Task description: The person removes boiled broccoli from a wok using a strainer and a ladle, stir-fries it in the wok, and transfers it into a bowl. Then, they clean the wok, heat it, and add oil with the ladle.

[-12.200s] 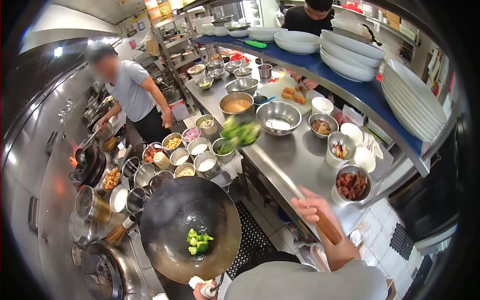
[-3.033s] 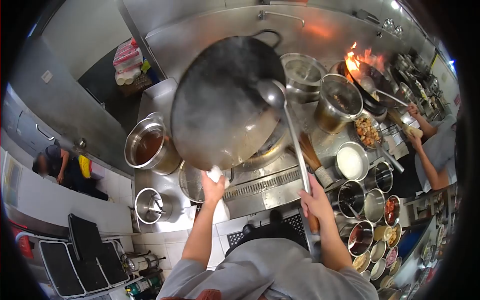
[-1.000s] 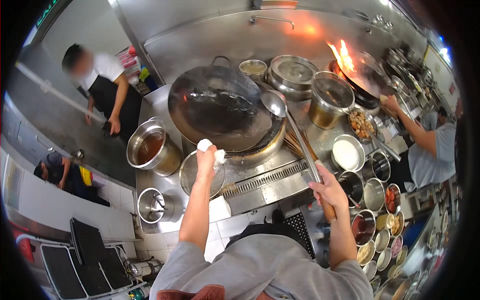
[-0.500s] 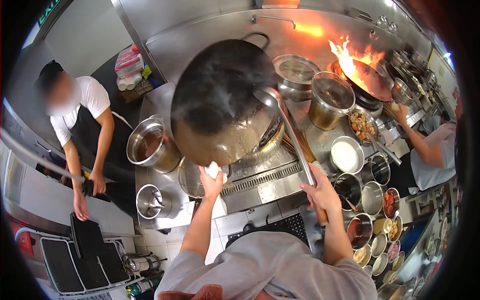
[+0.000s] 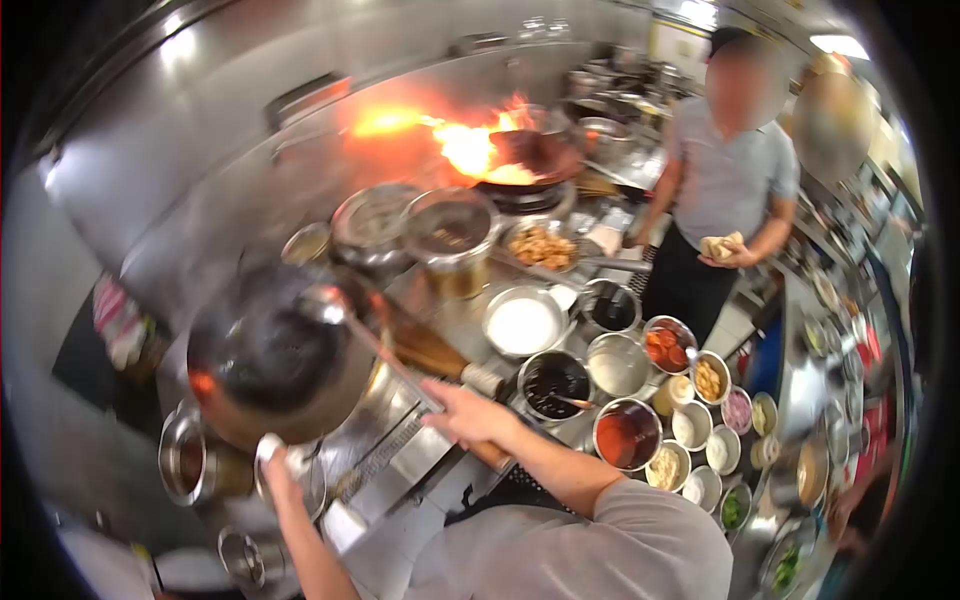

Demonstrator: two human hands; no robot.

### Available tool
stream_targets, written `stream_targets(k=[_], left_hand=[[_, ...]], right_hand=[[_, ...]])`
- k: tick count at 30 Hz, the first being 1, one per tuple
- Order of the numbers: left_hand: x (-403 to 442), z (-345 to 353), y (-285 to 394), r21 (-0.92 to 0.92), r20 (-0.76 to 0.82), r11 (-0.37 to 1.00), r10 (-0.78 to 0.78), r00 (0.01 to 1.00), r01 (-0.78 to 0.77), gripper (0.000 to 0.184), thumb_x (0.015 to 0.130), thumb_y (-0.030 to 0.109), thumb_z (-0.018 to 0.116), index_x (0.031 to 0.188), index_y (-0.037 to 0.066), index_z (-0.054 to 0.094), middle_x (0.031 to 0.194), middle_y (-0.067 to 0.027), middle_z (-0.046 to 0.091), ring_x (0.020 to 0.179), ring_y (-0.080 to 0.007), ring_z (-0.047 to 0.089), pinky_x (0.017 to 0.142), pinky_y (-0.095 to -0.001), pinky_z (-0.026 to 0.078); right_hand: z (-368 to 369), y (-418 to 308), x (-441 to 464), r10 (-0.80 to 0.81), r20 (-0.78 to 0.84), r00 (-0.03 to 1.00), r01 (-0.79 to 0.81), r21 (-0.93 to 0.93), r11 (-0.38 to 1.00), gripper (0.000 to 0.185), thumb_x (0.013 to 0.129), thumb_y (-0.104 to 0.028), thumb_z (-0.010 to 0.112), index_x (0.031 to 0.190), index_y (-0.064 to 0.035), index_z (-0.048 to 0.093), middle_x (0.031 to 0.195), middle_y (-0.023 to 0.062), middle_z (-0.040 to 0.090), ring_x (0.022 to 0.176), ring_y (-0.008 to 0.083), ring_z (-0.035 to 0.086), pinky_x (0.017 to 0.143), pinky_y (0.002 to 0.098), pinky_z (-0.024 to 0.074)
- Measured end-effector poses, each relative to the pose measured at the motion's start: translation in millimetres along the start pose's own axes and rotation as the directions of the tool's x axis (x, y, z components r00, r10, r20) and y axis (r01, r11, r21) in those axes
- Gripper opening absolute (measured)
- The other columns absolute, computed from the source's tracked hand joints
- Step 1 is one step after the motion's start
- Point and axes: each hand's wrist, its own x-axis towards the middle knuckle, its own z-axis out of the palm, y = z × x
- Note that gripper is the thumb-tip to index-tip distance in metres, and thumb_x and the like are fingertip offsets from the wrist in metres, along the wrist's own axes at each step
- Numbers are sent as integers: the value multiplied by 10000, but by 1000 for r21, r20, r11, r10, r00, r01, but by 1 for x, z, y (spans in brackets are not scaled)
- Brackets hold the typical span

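Observation:
A large dark wok [image 5: 255,385] stands tilted over the stove at the left, its black inside facing me. My left hand [image 5: 283,480] is closed around a folded white cloth [image 5: 268,446] at the wok's near rim. My right hand [image 5: 466,412] grips a long-handled metal ladle [image 5: 384,352], the wooden handle end sticking out below the fist. The ladle's bowl is over the wok's upper right part. Blur hides whether anything lies in the wok or the bowl.
Flames rise from a second wok [image 5: 545,160] at the back. A co-worker [image 5: 735,160] stands at the right, holding a pale cloth. Pots [image 5: 450,265], a pan of browned pieces [image 5: 543,245], a white-filled bowl [image 5: 524,322] and several sauce and ingredient containers [image 5: 627,433] line the counter.
My view has swung right, so the wok appears farther left and the left-hand person is gone from view. The right-hand co-worker has stepped back from the flaming wok. Both my grips stay the same.

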Motion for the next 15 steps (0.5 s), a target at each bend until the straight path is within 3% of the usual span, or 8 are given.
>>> stream_targets(k=[1, 3, 5, 9, 10, 12, 14, 15], left_hand=[[0, -1, 8, -107, 33, 979, -172, 984, 175, 265, 825, 61, 523, 1085, 40, 575, 915, -63, 628, 782, -211, 627, 665, -350, 532], [-2, -3, 13, -143, 75, 949, -273, 959, 282, 302, 833, 63, 503, 1131, 27, 526, 917, -63, 598, 784, -220, 614, 634, -361, 539], [2, 2, -15, -13, 42, 988, -156, 987, 157, 336, 819, 57, 491, 1153, 20, 487, 934, -72, 562, 785, -213, 595, 601, -361, 529], [-13, -4, -30, 258, -28, 936, 255, 966, -240, 549, 761, 14, 509, 1288, -48, 371, 1176, -167, 526, 1024, -290, 560, 902, -368, 460], [-10, -14, -42, 258, -23, 935, 257, 966, -242, 549, 761, 14, 509, 1288, -48, 371, 1176, -167, 526, 1024, -290, 560, 902, -368, 460], [-1, -41, -69, 611, 18, 624, 604, 797, -487, 668, 749, 1, 513, 1370, -68, 278, 1286, -238, 460, 1157, -345, 503, 983, -398, 412], [-15, -41, -71, 614, 96, 596, 596, 798, -518, 760, 712, 4, 576, 1392, -79, 247, 1311, -281, 433, 1198, -375, 475, 1018, -410, 383], [-22, -43, -75, 610, 138, 552, 633, 762, -569, 755, 702, 11, 602, 1377, -81, 275, 1286, -282, 453, 1178, -375, 490, 1010, -409, 391]], right_hand=[[-6, -14, -10, 13, 48, 999, -14, 20, 1000, 660, 904, -173, 597, 1456, -67, 253, 559, 27, 488, 418, 119, 486, 398, 282, 437], [-15, -17, -19, -35, 113, 993, 25, 86, 996, 692, 912, -169, 586, 1480, -74, 204, 540, 14, 464, 426, 113, 482, 410, 284, 437], [-21, -22, -24, -37, 122, 992, 38, -5, 999, 702, 909, -179, 589, 1485, -84, 199, 574, 32, 497, 451, 120, 501, 442, 302, 452], [-22, -19, -21, -75, 78, 994, 80, -65, 995, 710, 902, -185, 594, 1488, -103, 202, 622, 61, 538, 484, 138, 525, 471, 320, 461], [-21, -19, -20, -62, 60, 996, 69, -111, 991, 708, 900, -186, 595, 1487, -113, 207, 643, 79, 553, 498, 146, 540, 484, 331, 469], [-17, -14, -15, -57, 34, 998, 61, -151, 987, 706, 897, -188, 595, 1486, -122, 212, 665, 97, 568, 513, 154, 556, 497, 343, 477], [-15, -17, -20, -175, -52, 983, 149, -329, 933, 689, 897, -190, 585, 1480, -132, 222, 654, 124, 571, 505, 188, 566, 508, 363, 487], [-19, -28, -37, -36, -10, 999, 32, -287, 957, 699, 886, -187, 587, 1473, -105, 216, 772, 186, 626, 613, 268, 628, 613, 399, 520]])
